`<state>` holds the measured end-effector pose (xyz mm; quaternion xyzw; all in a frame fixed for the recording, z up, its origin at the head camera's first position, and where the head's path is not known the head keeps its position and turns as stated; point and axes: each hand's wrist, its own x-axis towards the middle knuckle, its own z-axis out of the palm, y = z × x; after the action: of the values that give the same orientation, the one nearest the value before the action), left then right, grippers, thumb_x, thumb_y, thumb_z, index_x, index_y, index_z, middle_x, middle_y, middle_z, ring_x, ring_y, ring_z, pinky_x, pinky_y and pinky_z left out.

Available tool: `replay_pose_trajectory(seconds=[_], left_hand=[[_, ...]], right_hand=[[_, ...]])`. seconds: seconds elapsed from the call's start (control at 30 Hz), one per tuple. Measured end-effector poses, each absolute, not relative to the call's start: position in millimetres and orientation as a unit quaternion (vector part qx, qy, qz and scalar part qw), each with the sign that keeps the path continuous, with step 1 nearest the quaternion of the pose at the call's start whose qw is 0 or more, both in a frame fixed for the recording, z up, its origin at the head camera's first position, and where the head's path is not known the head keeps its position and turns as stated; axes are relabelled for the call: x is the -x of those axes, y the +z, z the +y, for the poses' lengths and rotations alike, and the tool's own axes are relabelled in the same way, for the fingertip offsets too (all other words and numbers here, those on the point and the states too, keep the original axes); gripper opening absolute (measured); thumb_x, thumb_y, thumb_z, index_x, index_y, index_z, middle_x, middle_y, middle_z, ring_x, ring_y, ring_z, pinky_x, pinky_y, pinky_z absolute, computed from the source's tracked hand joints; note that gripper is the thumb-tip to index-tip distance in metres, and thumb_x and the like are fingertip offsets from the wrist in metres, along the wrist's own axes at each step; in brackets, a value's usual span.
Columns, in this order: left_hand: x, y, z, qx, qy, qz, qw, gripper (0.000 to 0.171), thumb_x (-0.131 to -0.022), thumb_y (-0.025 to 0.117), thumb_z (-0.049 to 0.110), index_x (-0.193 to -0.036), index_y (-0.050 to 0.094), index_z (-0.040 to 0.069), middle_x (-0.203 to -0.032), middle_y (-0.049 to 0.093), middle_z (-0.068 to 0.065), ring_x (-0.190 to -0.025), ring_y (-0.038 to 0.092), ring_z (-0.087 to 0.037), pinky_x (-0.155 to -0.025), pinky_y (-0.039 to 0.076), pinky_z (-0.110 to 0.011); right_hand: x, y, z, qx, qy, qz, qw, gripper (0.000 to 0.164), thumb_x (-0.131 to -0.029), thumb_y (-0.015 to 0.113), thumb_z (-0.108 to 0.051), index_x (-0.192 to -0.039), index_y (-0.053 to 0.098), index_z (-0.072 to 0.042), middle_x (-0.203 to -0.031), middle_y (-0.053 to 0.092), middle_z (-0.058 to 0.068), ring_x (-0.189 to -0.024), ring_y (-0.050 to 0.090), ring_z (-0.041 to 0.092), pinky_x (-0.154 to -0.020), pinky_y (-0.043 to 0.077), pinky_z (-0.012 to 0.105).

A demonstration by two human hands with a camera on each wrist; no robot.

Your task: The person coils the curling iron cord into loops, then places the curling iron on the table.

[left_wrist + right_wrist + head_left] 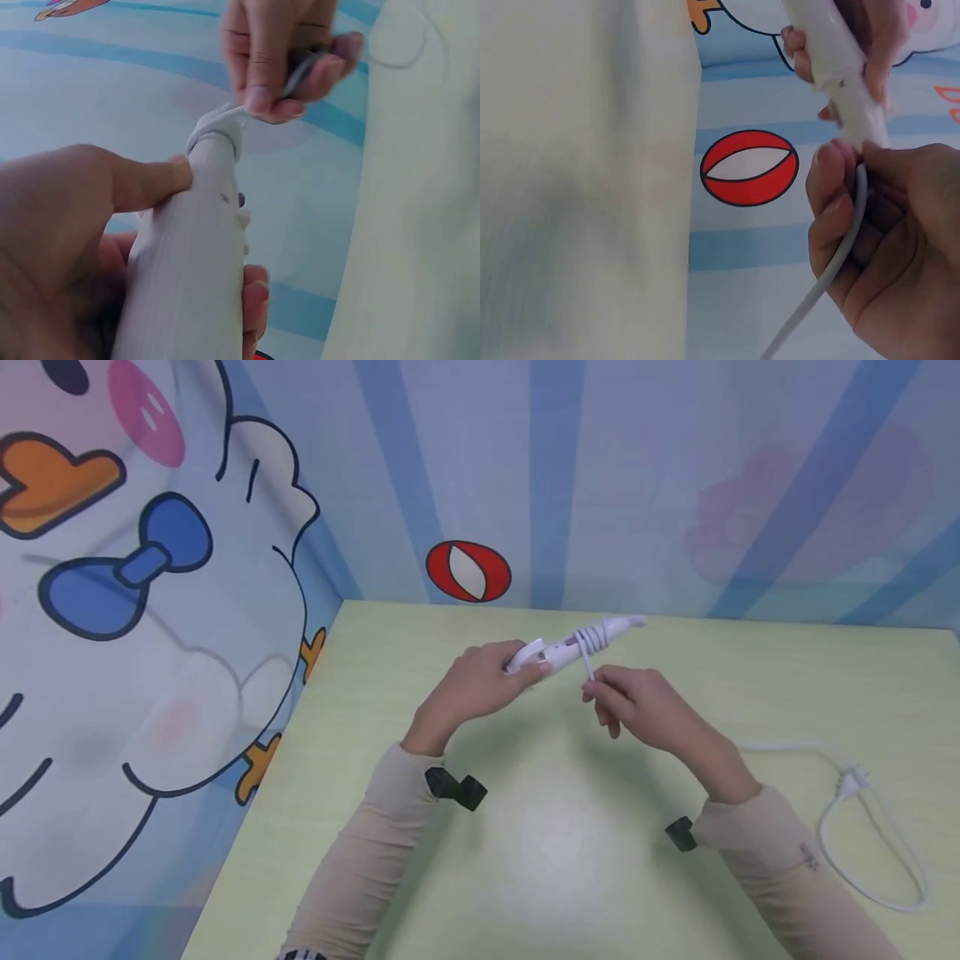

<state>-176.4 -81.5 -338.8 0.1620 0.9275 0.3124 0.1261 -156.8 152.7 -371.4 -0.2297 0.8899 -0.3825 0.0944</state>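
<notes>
My left hand [483, 681] grips a white curling iron [558, 654], held tilted above the table with its narrow end up to the right. Several turns of its white power cord [593, 639] lie round the handle near that end. With thumb and fingertips, my right hand [637, 706] pinches the cord just below these turns. In the left wrist view, the left thumb [154, 184] lies along the iron's smooth body, its fingers behind. From the right hand, the cord [821, 285] trails down across the palm in the right wrist view.
On the pale yellow-green table [555, 860], the loose end of the cord lies in a loop at the right, with a white plug [852, 782]. A blue striped wall [630, 485] rises behind the table, and a cartoon-printed panel [172, 710] stands at the left.
</notes>
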Motion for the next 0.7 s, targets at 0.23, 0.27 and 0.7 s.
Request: replay_pose_trajectory(seconds=[0.23, 0.27, 0.7], left_hand=[[175, -329, -90, -0.194, 0.364, 0.896, 0.166, 0.034, -0.089, 0.052, 0.049, -0.108, 0.058, 0.021, -0.086, 0.058, -0.001, -0.068, 0.056, -0.018, -0.058, 0.047, -0.031], [175, -329, -90, -0.198, 0.367, 0.893, 0.169, 0.034, -0.089, 0.052, 0.049, -0.109, 0.058, 0.021, -0.087, 0.058, -0.001, -0.069, 0.056, -0.018, -0.059, 0.047, -0.031], [170, -319, -97, -0.309, 0.340, 0.863, 0.211, 0.025, -0.090, 0.053, 0.045, -0.098, 0.060, 0.022, -0.084, 0.057, 0.001, -0.070, 0.055, -0.016, -0.060, 0.048, -0.031]], right_hand=[[168, -379, 167, 0.247, -0.439, 0.857, 0.110, 0.022, -0.096, 0.048, -0.031, -0.094, 0.064, -0.016, -0.069, 0.058, 0.003, -0.064, 0.056, 0.017, -0.062, 0.048, 0.030], [169, -379, 169, 0.250, -0.448, 0.851, 0.114, 0.022, -0.095, 0.049, -0.031, -0.095, 0.064, -0.015, -0.070, 0.058, 0.004, -0.065, 0.056, 0.018, -0.063, 0.049, 0.030], [171, -377, 175, 0.236, -0.454, 0.843, 0.166, 0.021, -0.089, 0.059, -0.011, -0.110, 0.064, -0.008, -0.094, 0.068, 0.003, -0.081, 0.060, 0.013, -0.073, 0.047, 0.032]])
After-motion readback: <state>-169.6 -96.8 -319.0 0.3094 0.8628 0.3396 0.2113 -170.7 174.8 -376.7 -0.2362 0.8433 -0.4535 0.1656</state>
